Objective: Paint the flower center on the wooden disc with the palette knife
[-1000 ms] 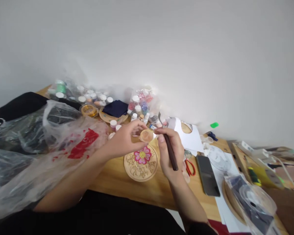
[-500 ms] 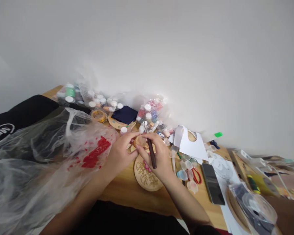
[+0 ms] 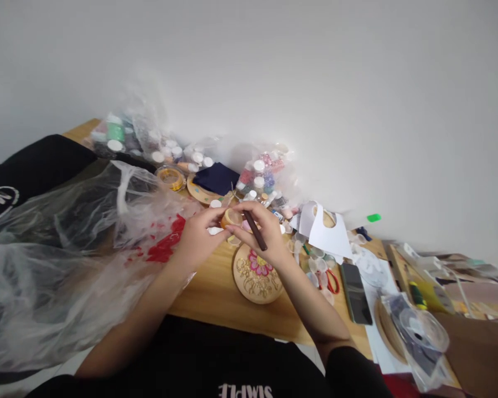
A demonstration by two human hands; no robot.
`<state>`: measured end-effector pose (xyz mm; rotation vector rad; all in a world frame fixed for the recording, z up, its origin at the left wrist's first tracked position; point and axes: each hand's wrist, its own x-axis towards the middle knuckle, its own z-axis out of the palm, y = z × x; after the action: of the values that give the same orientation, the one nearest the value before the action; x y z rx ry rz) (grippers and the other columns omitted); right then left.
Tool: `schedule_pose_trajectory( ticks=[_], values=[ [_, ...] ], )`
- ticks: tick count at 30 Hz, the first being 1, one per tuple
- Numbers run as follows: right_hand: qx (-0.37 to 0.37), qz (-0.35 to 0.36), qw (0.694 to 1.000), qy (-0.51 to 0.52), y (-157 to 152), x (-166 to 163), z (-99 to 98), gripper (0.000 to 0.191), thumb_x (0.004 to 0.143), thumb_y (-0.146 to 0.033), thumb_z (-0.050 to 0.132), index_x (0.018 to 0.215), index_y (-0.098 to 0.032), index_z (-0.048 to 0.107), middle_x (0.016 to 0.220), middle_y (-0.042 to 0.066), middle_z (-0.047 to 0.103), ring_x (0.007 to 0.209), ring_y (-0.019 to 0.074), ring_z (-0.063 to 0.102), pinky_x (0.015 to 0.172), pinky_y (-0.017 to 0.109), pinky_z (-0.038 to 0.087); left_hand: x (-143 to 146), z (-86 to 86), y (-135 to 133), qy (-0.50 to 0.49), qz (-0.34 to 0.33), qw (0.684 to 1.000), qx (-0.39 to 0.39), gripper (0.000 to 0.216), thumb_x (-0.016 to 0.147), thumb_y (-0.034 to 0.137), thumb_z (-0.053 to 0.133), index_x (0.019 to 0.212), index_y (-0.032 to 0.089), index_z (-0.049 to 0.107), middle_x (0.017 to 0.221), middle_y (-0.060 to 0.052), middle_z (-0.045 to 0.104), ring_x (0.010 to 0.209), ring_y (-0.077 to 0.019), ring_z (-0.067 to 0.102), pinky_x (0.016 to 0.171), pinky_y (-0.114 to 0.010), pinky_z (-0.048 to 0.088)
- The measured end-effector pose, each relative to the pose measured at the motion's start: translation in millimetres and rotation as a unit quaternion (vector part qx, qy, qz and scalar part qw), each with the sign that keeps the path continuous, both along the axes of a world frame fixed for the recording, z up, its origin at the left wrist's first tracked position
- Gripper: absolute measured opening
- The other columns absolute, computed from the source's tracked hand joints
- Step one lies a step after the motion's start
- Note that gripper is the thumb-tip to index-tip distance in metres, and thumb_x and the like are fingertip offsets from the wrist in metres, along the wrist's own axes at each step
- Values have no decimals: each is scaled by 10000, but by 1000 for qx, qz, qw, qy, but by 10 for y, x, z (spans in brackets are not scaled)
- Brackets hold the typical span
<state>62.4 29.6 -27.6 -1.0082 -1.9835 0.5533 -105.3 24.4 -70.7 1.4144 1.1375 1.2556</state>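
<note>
My left hand is closed around a small round pot with an orange-tan content, held just above the wooden table. My right hand pinches the same pot at its top while a dark brown stick, a brush or pen, lies gripped between its fingers. Below both hands lies a round wooden disc with carved patterns and a pink flower painted in its middle.
A large clear plastic bag with red print covers the left. Several small white-capped bottles and a dark blue cloth stand behind. Red scissors, a black phone, white paper and small clear cups lie right.
Both hands have closed together on the small pot; the right hand, earlier apart with the stick, now pinches the pot's top. The camera view has shifted slightly.
</note>
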Motion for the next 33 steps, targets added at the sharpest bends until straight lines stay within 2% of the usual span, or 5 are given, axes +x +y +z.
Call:
schedule_pose_trajectory(
  ticks=[5, 10, 13, 20, 33],
  values=[
    [62, 50, 996, -39, 65, 103, -1, 209, 899, -340, 701, 1075, -229, 686, 990, 42, 771, 924, 161, 735, 834, 303, 592, -18, 17, 43, 24, -16, 999, 26, 250, 756, 318, 704, 961, 199, 785, 951, -48, 785, 886, -239, 706, 845, -366, 545],
    [189, 34, 977, -92, 56, 103, -56, 190, 966, -305, 606, 1105, -238, 716, 1028, 49, 787, 931, 139, 749, 820, 257, 609, -10, -28, 59, -13, -30, 999, 8, 283, 748, 327, 718, 987, 191, 782, 970, -53, 781, 891, -235, 696, 835, -358, 545],
    [226, 11, 964, -137, 32, 98, -86, 219, 999, -291, 545, 1134, -257, 713, 1088, 46, 787, 979, 133, 750, 832, 255, 624, -6, -39, 63, -34, -33, 999, -5, 293, 732, 331, 740, 984, 188, 779, 1001, -59, 785, 937, -246, 703, 867, -371, 550],
    [232, 25, 962, -140, 5, 138, -120, 302, 959, -167, 588, 1238, -214, 693, 1176, 96, 768, 1115, 164, 725, 924, 285, 621, 35, 7, 71, -67, -35, 997, -25, 299, 679, 347, 790, 932, 189, 778, 952, -44, 791, 915, -247, 721, 857, -367, 574],
    [297, -14, 945, -135, -14, 99, -120, 313, 959, -159, 581, 1259, -200, 661, 1113, 102, 781, 1079, 165, 743, 919, 286, 629, 102, 21, 37, -119, -28, 992, -36, 290, 688, 296, 785, 952, 177, 781, 971, -55, 794, 907, -231, 733, 857, -370, 593]
  ],
)
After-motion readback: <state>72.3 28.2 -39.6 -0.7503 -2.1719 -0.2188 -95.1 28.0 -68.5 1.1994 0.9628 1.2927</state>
